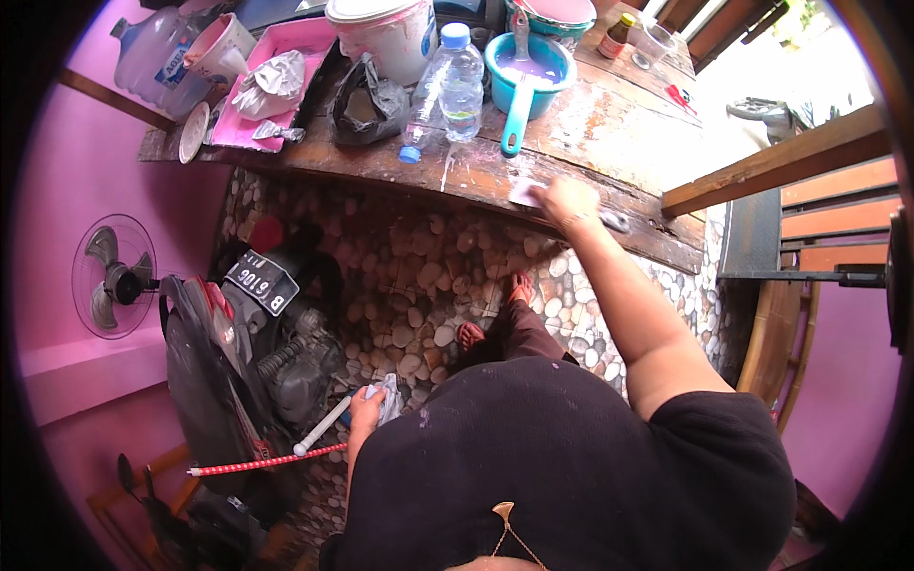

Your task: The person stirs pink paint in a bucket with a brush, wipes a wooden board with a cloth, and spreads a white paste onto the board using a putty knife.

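Note:
My right hand (569, 202) is at the front edge of the wooden table, its fingers closed on a small flat pale piece (524, 193) against the wood; its kind is not plain. Beside that wrist lies a grey, dark-ended object (614, 221), partly covered by my arm. Low at my left side, my left hand (365, 409) is closed around a crumpled whitish cloth or plastic (388, 395). A white rod (324, 425) reaches up toward this hand; whether I hold it cannot be made out.
On the table (619, 124) stand a teal dipper (517, 119) with a brush, plastic bottles (461, 90), a white bucket (386, 38), a black bag (369, 105) and a pink paint tray (276, 57). A motorcycle (238, 352) and a fan (119, 276) are at left. A wooden rail (781, 162) juts in at right.

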A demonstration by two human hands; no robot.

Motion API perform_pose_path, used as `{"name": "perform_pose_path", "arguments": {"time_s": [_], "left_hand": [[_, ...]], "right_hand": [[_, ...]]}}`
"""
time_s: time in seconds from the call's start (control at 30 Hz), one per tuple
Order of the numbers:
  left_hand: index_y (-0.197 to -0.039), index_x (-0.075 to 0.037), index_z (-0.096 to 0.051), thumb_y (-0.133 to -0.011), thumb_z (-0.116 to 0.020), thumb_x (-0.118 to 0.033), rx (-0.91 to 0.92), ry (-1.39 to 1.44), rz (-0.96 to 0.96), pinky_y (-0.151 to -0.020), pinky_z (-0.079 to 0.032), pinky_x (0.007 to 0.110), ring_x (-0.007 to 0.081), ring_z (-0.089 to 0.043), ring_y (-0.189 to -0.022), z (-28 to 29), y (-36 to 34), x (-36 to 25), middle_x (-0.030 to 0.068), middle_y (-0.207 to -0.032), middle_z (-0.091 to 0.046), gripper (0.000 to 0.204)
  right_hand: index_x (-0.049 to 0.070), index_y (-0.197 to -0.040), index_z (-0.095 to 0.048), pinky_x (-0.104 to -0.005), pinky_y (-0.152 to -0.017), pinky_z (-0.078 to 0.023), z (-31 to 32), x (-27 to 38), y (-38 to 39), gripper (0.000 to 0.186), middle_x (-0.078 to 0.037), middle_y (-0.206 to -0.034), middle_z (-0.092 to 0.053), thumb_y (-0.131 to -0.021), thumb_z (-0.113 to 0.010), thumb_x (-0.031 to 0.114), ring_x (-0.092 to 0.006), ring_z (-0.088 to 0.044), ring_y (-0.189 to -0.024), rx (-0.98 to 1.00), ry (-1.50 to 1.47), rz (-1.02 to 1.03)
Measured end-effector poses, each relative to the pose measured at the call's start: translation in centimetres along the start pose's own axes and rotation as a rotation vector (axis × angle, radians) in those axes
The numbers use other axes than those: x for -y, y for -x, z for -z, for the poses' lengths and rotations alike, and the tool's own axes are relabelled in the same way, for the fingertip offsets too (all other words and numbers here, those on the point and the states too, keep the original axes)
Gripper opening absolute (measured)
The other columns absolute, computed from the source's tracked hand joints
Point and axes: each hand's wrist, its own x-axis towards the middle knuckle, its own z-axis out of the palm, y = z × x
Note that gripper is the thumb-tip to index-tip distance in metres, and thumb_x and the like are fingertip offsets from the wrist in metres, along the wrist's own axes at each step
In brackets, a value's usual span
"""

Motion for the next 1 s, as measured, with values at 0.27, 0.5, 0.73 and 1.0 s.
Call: {"name": "perform_pose_path", "arguments": {"time_s": [0.27, 0.5, 0.73, 1.0], "left_hand": [[-0.089, 0.001, -0.065, -0.074, -0.071, -0.012, 0.105, -0.017, 0.195, -0.066, -0.045, 0.028, 0.0126, -0.058, -0.070, 0.2, 0.5, 1.2, 0.0057, -0.080, -0.065, 0.022], [-0.089, 0.001, -0.063, -0.075, -0.069, -0.010, 0.078, -0.042, 0.034, -0.068, -0.045, 0.027, 0.0120, -0.058, -0.072, -0.3, 1.2, -1.2, 0.0047, -0.080, -0.064, 0.019], [-0.089, 0.001, -0.063, -0.075, -0.068, -0.010, 0.071, -0.078, 0.023, -0.069, -0.045, 0.027, 0.0115, -0.057, -0.074, 0.0, -0.7, -0.3, 0.0051, -0.081, -0.064, 0.019], [-0.088, -0.001, -0.062, -0.074, -0.068, -0.008, 0.195, -0.088, -0.088, -0.065, -0.044, 0.027, 0.0116, -0.055, -0.070, -4.0, -0.3, -9.2, 0.0034, -0.078, -0.062, 0.018]], "right_hand": [[0.007, -0.090, -0.069, -0.0388, -0.080, -0.049, -5.2, 9.8, -3.7, 0.044, -0.014, -0.094, -0.067, -0.085, -0.050, 0.047, -0.0291, -0.064, -0.092, -0.097, -0.068, 0.232], [0.011, -0.091, -0.069, -0.0406, -0.077, -0.049, 0.0, 3.1, 0.6, 0.048, -0.012, -0.095, -0.067, -0.082, -0.051, 0.055, -0.0275, -0.064, -0.091, 0.021, 0.053, 0.111], [0.005, -0.089, -0.068, -0.0415, -0.076, -0.048, 0.6, -15.2, 5.2, 0.055, -0.017, -0.093, -0.066, -0.080, -0.051, 0.057, -0.0310, -0.064, -0.088, -0.042, 0.027, -0.310], [0.007, -0.089, -0.068, -0.0412, -0.079, -0.048, -2.3, -4.2, 1.7, 0.056, -0.016, -0.090, -0.066, -0.082, -0.047, 0.059, -0.0327, -0.063, -0.089, -0.091, -0.094, -0.023]]}}
